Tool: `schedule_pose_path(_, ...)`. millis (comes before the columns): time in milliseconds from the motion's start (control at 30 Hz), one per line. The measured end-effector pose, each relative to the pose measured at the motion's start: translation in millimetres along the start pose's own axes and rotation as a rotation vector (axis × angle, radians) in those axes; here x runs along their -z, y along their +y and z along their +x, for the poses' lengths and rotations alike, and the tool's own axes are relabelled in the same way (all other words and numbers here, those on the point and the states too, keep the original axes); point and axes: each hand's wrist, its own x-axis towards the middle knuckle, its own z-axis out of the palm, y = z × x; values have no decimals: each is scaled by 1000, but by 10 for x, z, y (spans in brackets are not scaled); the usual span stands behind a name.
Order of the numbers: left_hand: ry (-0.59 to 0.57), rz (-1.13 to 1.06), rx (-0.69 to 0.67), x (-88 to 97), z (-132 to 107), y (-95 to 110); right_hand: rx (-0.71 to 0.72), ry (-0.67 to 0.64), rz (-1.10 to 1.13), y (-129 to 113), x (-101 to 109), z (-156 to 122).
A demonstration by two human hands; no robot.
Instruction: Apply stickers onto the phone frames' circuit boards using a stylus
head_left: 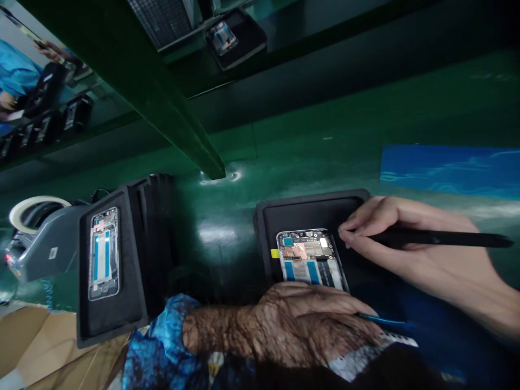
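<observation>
An opened smartphone (309, 250) lies in a black foam tray (264, 227), with its circuit board and blue strips showing. My right hand (406, 238) is closed in a pinch on a slim black pen-shaped tool (459, 239), its fingertips beside the phone's upper right corner. Across the phone's lower part reaches my left hand (309, 319), hiding that end. Fingers of this hand are closed on a white strip with dark dots (353, 362); dark strands blur the view of it. A thin blue piece (385, 320) shows by its fingertips.
At left, another opened phone (104, 253) sits in a stack of black trays (134, 303), beside a grey device (51, 249) with a tape roll (24, 211). A green post (170, 108) rises ahead. A blue sheet (450, 170) lies right. A co-worker's blue sleeve (16, 65) shows upper left.
</observation>
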Motion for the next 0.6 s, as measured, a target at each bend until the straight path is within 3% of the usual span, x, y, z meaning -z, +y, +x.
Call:
schedule_pose_path(100, -34, 9, -45, 16, -9, -22, 110, -13, -57, 14, 7, -32)
schedule_pose_path(200, 13, 7, -87, 7, -15, -37, 265, -41, -96, 79, 27, -88)
schedule_pose_path(367, 50, -74, -15, -40, -21, -32, 426, -144, -173, 117, 41, -121)
schedule_pose_path(500, 62, -111, -51, -74, -35, -49, 429, -117, -170, 87, 75, -68)
schedule_pose_path(600, 95, -138, -34, -118, -48, -61, 316, -35, -146, 17, 179, -119)
